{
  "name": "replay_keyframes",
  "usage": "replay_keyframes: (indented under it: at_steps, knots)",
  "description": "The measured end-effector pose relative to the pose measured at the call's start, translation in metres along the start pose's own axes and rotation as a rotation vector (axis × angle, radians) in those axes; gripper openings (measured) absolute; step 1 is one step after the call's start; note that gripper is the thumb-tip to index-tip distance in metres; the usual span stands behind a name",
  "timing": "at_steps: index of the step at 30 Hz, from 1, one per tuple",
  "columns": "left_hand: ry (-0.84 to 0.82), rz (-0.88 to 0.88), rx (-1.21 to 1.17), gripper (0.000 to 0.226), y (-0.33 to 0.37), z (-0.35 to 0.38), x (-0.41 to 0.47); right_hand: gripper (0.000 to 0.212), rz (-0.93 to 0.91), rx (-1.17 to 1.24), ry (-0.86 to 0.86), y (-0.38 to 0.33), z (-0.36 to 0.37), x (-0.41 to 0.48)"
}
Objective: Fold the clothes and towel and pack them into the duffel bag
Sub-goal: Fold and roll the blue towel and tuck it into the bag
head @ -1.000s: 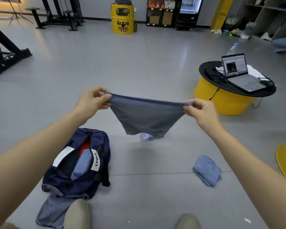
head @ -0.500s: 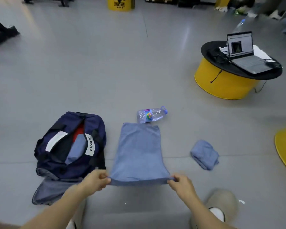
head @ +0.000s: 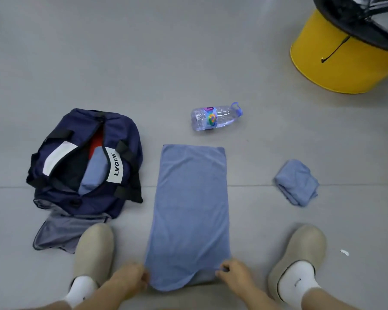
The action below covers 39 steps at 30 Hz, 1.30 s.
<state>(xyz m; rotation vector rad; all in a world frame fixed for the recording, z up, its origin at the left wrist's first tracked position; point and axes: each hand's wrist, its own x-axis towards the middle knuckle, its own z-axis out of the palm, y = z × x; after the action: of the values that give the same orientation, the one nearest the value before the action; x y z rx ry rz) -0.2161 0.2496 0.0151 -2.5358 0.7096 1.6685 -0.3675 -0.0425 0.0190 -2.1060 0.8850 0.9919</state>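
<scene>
Down on the grey floor [head: 99,52], the blue towel [head: 192,209] lies flat as a long rectangle, its long axis running straight away from the person, between the two beige shoes [head: 94,249]. Its far short edge points at a clear water bottle [head: 215,117] that lies on its side just beyond, apart from the cloth. The near short edge sags in a curve between the hands: the left hand [head: 130,279] pinches the near left corner, and the right hand [head: 234,276] seems to pinch the near right corner, though blur hides the fingertips. Left of the towel a narrow strip of bare floor separates it from the navy duffel bag [head: 121,130], which is unzipped, with a folded blue piece [head: 93,173] inside and a grey garment [head: 61,233] spread at its near end, touching the left shoe. To the right a wider gap of floor lies before a small folded blue cloth [head: 297,183]. Beyond the bottle the floor is open, up to a yellow drum [head: 336,63] with a black worktop in the far right corner.
</scene>
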Motion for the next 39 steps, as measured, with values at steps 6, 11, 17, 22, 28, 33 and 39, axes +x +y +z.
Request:
replay_keyframes:
  at_steps: [6,11,17,22,28,33,39]
  knots:
    - [0.247,0.037,-0.082,0.007,-0.003,-0.071,0.037,0.014,-0.035,0.141,0.162,-0.001,-0.023,0.046]
    - [0.475,0.019,-0.221,0.008,0.003,-0.153,0.073,0.025,-0.105,0.371,0.342,-0.029,-0.081,0.1]
    - [0.636,0.058,-0.32,0.01,0.014,-0.231,0.113,0.012,-0.196,0.466,0.475,-0.092,-0.162,0.151]
    - [0.791,0.058,-0.347,0.011,0.015,-0.283,0.149,0.013,-0.266,0.368,0.591,-0.122,-0.203,0.192]
    - [0.927,0.092,-0.238,0.011,0.02,-0.317,0.199,0.016,-0.242,0.232,0.688,-0.137,-0.23,0.249]
    - [1.089,0.187,0.003,0.028,0.029,-0.288,0.221,0.046,-0.325,0.034,0.771,-0.136,-0.192,0.268]
    - [0.833,0.301,0.224,0.06,0.039,-0.21,0.235,0.072,-0.547,-0.397,0.665,-0.118,-0.118,0.275]
